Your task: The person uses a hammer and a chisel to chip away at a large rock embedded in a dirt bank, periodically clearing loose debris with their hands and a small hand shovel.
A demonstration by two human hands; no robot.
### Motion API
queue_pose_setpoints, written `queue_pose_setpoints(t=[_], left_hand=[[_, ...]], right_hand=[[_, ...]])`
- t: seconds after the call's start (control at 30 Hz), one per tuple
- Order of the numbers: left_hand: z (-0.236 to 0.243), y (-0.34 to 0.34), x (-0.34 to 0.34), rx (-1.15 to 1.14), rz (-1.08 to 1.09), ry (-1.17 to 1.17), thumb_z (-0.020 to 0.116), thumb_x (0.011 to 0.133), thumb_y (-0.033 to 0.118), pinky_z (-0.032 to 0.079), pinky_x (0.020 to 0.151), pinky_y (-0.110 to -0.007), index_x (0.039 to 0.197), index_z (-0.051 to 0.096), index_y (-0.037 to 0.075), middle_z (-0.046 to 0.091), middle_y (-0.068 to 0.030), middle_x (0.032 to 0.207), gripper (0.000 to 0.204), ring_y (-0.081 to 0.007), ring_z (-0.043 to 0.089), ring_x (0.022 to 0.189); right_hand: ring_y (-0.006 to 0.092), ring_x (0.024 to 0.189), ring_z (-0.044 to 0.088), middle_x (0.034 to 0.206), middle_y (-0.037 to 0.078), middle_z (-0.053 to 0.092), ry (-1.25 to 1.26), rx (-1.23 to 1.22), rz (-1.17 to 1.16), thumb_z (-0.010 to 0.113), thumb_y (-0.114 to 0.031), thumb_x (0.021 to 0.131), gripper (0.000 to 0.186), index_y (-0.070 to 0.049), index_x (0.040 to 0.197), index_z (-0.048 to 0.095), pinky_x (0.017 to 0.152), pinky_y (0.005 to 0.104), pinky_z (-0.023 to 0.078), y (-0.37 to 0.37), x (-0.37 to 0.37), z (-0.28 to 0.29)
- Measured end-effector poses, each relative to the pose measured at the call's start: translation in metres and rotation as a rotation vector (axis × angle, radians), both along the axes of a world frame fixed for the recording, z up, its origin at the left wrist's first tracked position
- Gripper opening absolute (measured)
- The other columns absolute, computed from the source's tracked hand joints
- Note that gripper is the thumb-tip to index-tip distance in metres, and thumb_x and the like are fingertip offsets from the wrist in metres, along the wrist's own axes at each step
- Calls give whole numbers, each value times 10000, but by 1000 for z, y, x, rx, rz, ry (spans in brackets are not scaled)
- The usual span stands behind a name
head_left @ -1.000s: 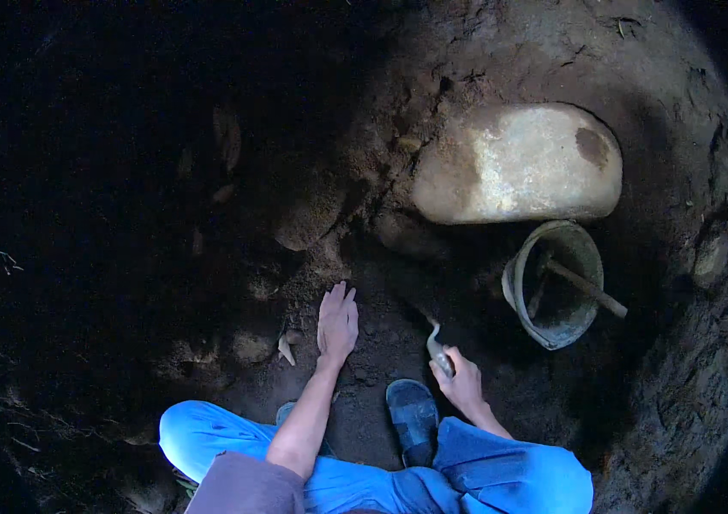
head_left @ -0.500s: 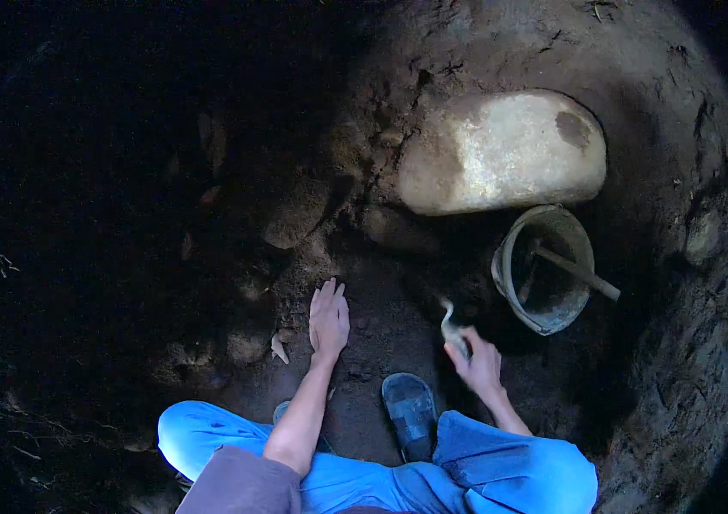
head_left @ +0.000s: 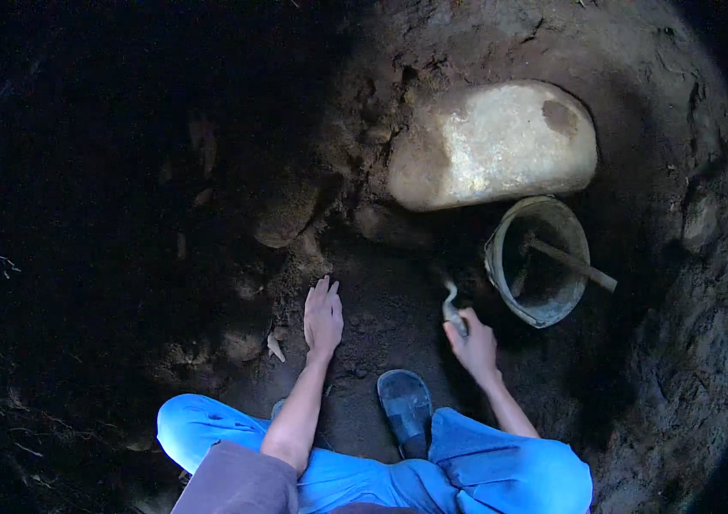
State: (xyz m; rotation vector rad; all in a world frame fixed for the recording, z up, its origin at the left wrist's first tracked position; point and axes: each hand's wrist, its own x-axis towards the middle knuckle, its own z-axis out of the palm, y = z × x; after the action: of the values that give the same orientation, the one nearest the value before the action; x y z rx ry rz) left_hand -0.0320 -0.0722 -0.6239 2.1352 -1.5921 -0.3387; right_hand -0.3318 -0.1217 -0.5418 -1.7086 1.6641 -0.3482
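Note:
My right hand (head_left: 473,343) is closed around the handle of what looks like a trowel (head_left: 450,298). Its pale, S-curved neck points away from me, and its blade is lost in the dark soil. Flat on the dirt, fingers stretched, lies my left hand (head_left: 323,317), holding nothing. A worn, dirt-caked bucket (head_left: 494,265) stands beyond and to the right of my right hand. Inside it leans a tool with a wooden handle (head_left: 574,262), the handle sticking out over the right rim; its head is too dark to make out.
A large, smooth pale boulder (head_left: 514,141) lies just beyond the bucket. Rough earth and half-buried stones (head_left: 287,217) rise to the left, with a small pale fragment (head_left: 275,347) near my left wrist. My sandalled foot (head_left: 407,407) rests between my hands. Deep shadow covers the far left.
My right hand has pushed slightly away from me with the trowel. My left hand stays flat on the soil. The whole view has shifted a little.

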Motion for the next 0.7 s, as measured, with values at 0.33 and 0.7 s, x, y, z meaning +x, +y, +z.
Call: queue_pose_setpoints(t=[0.33,0.7], left_hand=[[-8,0,-1,25,18,31,396,973,222,258,1132,-413,1273,564,40,454,-154,1416,389,-319,387,1333],[-6,-5,-4,50,24,45,396,968,223,260,1130,-412,1273,564,35,445,-155,1423,396,-323,376,1337]], right_hand=[[431,720,634,751,207,645,-14,-12,55,623,-352,872,300,-96,981,513,582,507,478,28,-4,6],[433,820,631,882,253,643,-134,6,-202,624,-256,864,393,-68,1171,466,694,475,484,24,-11,-4]])
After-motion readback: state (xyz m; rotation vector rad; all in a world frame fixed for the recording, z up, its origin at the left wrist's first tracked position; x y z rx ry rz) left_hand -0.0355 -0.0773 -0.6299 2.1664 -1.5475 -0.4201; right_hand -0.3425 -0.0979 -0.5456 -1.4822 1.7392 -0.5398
